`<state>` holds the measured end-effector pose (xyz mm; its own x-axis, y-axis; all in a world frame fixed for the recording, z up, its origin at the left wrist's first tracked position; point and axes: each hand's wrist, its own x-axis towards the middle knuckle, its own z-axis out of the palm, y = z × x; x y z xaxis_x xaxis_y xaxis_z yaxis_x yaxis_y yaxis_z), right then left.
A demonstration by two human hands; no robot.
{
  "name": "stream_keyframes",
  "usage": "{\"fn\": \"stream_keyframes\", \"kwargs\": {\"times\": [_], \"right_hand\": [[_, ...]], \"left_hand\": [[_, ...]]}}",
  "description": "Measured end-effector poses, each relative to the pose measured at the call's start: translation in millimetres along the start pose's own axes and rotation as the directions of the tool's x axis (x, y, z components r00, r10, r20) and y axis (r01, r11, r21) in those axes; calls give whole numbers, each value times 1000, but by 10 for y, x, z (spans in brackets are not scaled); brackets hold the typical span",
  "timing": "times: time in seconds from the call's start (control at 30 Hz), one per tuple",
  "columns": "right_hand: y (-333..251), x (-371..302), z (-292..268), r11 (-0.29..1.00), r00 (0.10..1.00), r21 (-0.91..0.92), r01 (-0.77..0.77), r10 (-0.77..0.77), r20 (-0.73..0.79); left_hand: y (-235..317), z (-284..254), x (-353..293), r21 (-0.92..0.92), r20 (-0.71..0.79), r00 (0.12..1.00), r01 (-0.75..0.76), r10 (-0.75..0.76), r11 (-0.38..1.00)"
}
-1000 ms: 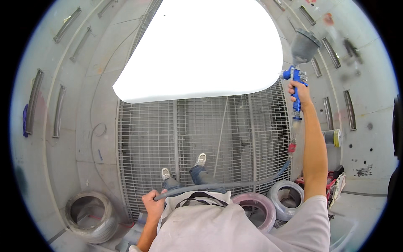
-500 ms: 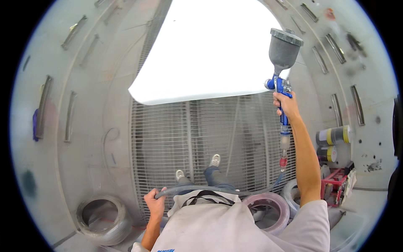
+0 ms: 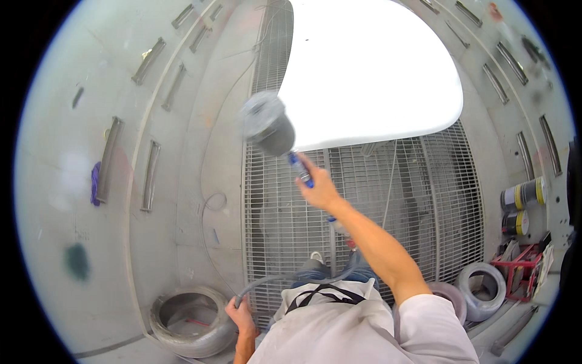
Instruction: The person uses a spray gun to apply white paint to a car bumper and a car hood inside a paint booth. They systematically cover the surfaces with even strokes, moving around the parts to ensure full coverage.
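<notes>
My right hand [image 3: 318, 185] is closed round the grip of a blue spray gun [image 3: 301, 170]. The gun's grey cup [image 3: 270, 124] is tilted to the left and slightly blurred. It stands by the near left corner of a large, glaring white panel [image 3: 370, 73]; whether they touch I cannot tell. Low on the left, my left hand [image 3: 240, 312] grips a grey air hose [image 3: 273, 278], which runs across my waist to the right. A red coupling [image 3: 351, 243] shows below my right forearm, which partly hides the gun's lower fittings.
Metal grating [image 3: 357, 212] covers the floor under the panel. A wrapped tire-like ring [image 3: 209, 340] lies at lower left, and a coiled ring [image 3: 494, 303] at right. Cans [image 3: 522, 194] and a red rack [image 3: 515, 270] stand along the right wall. A thin cable [image 3: 204, 170] trails on the left.
My right hand has swung the spray gun from the panel's right side to its left corner, tilting the cup. My left hand keeps hold of the hose. The whole view has shifted.
</notes>
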<state>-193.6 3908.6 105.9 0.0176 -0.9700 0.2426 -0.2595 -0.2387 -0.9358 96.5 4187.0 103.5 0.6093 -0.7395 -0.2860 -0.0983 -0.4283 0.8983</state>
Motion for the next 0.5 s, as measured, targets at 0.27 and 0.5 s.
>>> {"fn": "stream_keyframes", "kwargs": {"times": [0.27,0.5], "right_hand": [[313,-335,316,948,996,-318,0,28,84],[328,-646,-499,932,998,-356,-65,63,-18]], "left_hand": [[-190,10,88,191,128,988,-115,91,975],[-50,430,-11,320,288,953,-186,91,929]]}}
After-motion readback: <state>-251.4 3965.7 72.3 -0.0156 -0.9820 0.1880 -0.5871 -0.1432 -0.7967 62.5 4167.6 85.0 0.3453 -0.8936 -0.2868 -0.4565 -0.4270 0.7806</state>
